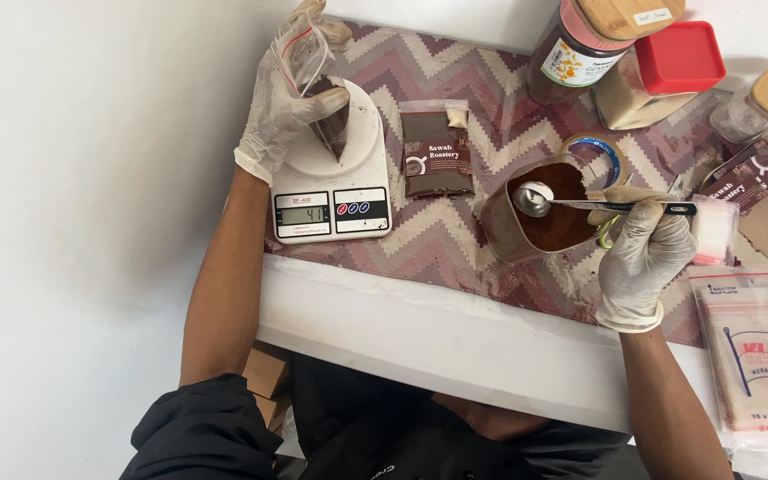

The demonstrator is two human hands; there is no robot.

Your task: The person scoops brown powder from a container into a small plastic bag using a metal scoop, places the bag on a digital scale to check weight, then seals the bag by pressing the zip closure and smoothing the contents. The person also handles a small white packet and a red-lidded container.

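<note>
My gloved left hand (284, 107) holds a small clear zip bag (324, 107) partly filled with dark brown powder, resting on the round pan of a white digital kitchen scale (335, 182). My gloved right hand (644, 253) grips a metal measuring spoon (540, 199) by its handle. The empty spoon bowl hovers over an open clear container of brown powder (544, 218). A filled, sealed pouch with a dark label (437, 151) lies flat between the scale and the container.
A zigzag-patterned cloth (455, 249) covers the white tabletop. At the back right stand a brown jar with wooden lid (593, 44), a red-lidded container (664, 76) and a small glass jar (762, 107). A pack of empty zip bags (757, 356) lies at right.
</note>
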